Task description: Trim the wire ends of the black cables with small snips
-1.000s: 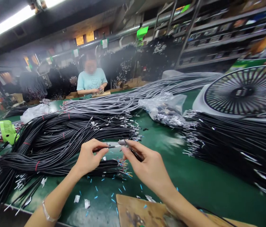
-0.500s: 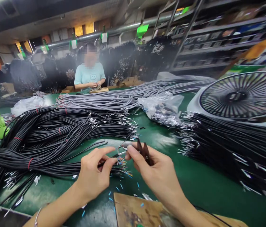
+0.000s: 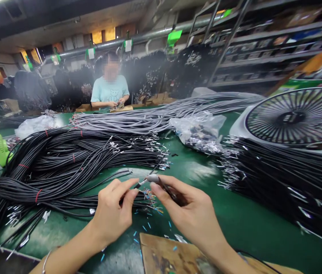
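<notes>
My left hand (image 3: pixel 116 209) is closed in a pinch on a black cable (image 3: pixel 138 185), its end pointing toward my right hand. At that end a short pale, stripped wire part (image 3: pixel 143 182) shows between the two hands. My right hand (image 3: pixel 185 205) is closed around dark snips (image 3: pixel 169 190), partly hidden in the palm. A grey finger cover (image 3: pixel 152 178) sits on the right index fingertip, right beside the cable's end. Whether the fingertips grip the wires I cannot tell. Under the hands lie other cable ends with coloured wires (image 3: pixel 151 196).
Black cable bundles (image 3: pixel 63 152) lie left, another black bundle (image 3: pixel 277 182) right, with a large fan (image 3: pixel 292 118) behind it. Grey cables (image 3: pixel 120 122) and a plastic bag (image 3: pixel 199 133) lie farther back. A stained board (image 3: pixel 163 251) is in front. A co-worker (image 3: pixel 111 91) sits opposite.
The snips' two points stood up and apart above my right hand; now they are lowered and together within it. My right fingertips have come closer to the cable's end.
</notes>
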### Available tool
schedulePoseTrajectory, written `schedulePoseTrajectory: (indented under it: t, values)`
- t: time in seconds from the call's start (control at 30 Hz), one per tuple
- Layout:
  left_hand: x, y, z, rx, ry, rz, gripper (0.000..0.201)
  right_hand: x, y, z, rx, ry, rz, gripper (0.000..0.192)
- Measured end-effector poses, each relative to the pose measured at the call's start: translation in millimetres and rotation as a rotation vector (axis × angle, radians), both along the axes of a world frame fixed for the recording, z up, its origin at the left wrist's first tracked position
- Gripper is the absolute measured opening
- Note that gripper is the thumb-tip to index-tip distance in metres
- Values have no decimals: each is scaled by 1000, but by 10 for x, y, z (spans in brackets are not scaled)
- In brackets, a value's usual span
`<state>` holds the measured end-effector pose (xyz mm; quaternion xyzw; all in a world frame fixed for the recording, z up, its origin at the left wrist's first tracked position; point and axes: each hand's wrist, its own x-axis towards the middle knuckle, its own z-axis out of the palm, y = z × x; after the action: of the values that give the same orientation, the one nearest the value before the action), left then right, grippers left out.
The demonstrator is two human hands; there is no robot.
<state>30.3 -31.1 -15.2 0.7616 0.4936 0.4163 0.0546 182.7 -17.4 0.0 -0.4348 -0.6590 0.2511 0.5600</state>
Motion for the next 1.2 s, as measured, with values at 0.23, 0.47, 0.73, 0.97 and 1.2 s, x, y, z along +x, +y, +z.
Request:
schedulePoseTrajectory:
  t: [0.23,0.47,0.73,0.97,1.2]
  values:
    - [-9,-19,-54,97,109,43,23,-6,-43,-7,75,-81,-5,14]
    - [22,-39,97,-87,-75,24,18,0,-57,-7,60,-86,-11,14]
    - [9,-20,41,-32,-309,111,11,3,-39,3,110,-252,37,22]
    - [19,-45,17,-19,-307,68,8,6,-58,-6,141,-243,108,19]
    - [13,-33,34,-12,-279,61,7,-8,-25,10,136,-231,113,17]
